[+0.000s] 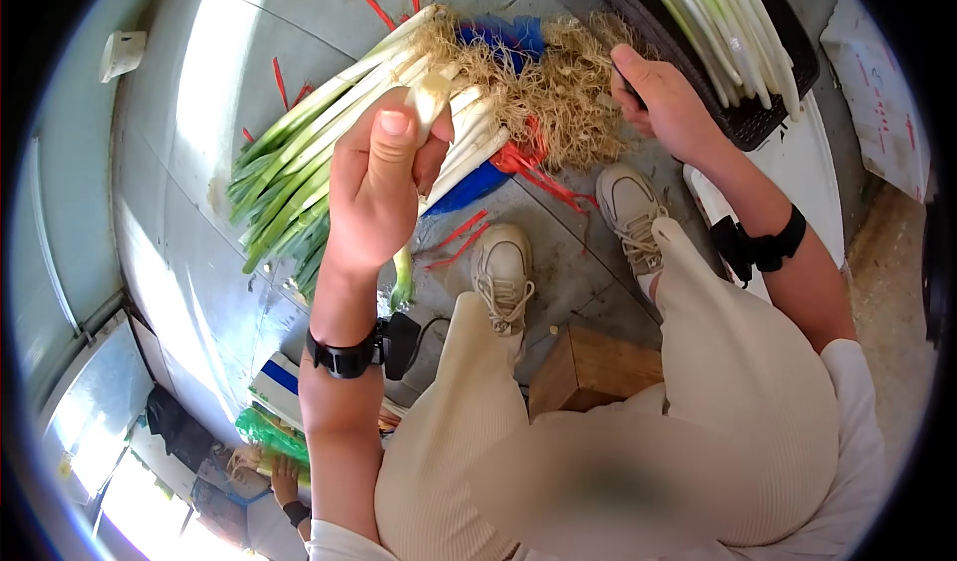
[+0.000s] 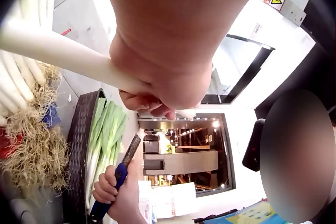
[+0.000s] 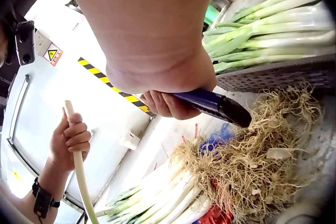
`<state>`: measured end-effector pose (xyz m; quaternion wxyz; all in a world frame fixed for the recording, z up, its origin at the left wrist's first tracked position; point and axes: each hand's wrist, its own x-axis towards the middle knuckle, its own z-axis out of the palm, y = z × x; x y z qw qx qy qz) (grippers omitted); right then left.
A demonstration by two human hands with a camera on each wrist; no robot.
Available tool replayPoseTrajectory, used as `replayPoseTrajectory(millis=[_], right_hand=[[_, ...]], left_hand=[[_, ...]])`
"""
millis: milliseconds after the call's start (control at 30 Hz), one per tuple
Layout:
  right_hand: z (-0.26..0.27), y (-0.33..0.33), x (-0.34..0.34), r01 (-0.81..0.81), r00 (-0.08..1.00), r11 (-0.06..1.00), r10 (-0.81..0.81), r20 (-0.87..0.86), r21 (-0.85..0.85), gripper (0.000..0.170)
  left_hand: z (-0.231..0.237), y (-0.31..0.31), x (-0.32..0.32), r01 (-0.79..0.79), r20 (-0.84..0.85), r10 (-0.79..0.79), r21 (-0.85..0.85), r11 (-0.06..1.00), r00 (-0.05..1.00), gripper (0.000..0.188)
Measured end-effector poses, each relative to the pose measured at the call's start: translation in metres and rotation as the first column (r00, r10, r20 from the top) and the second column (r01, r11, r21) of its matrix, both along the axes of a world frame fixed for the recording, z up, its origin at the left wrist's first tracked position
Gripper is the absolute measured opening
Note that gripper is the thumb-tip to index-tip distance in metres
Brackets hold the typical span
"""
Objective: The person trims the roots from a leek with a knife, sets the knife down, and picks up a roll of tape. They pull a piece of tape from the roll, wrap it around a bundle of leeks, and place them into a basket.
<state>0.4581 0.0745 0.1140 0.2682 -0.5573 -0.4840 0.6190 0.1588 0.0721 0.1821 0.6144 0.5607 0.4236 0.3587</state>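
My left hand (image 1: 374,187) grips a leek (image 1: 431,93) with its pale root end up; in the right wrist view the white stem hangs below the fist. My right hand (image 1: 668,103) holds a knife (image 2: 119,174) by its blue and black handle, beside the dark crate. The dirt-specked blade (image 2: 132,149) points away from the fist, apart from the leek. Between and beyond the hands, a pile of leeks (image 1: 329,147) lies on the floor, with tangled brown roots (image 1: 573,103) toward the right hand.
A dark woven crate (image 1: 743,133) of leeks with clean white ends (image 1: 713,23) stands at upper right. Red ties (image 1: 464,237) and blue wrapping (image 1: 464,190) lie around the pile. Shoes (image 1: 501,272) and a wooden block (image 1: 588,367) are below. Another person's hand (image 1: 285,481) shows at lower left.
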Motion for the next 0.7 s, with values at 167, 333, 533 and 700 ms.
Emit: replayPoseTrajectory(millis=[167, 333, 533, 700], right_hand=[[-0.003, -0.001, 0.003, -0.008, 0.999, 1.0, 0.007, -0.043, -0.03, 0.058], [-0.002, -0.002, 0.004, -0.007, 0.999, 0.999, 0.004, -0.054, -0.053, 0.056], [0.006, -0.004, 0.0, 0.041, 0.998, 0.996, -0.045, -0.046, -0.083, 0.061], [0.008, -0.006, 0.002, 0.045, 0.998, 0.996, -0.047, -0.032, -0.08, 0.06]], left_hand=[[0.002, 0.002, 0.005, 0.058, 0.106, -0.043, -0.143, 0.988, 0.993, 0.056], [0.004, 0.003, 0.009, 0.128, 0.151, -0.103, -0.166, 0.978, 0.983, 0.058], [0.004, 0.004, 0.013, 0.176, 0.16, -0.143, -0.217, 0.96, 0.977, 0.059], [0.003, 0.003, 0.016, 0.28, 0.268, -0.212, -0.25, 0.927, 0.94, 0.06]])
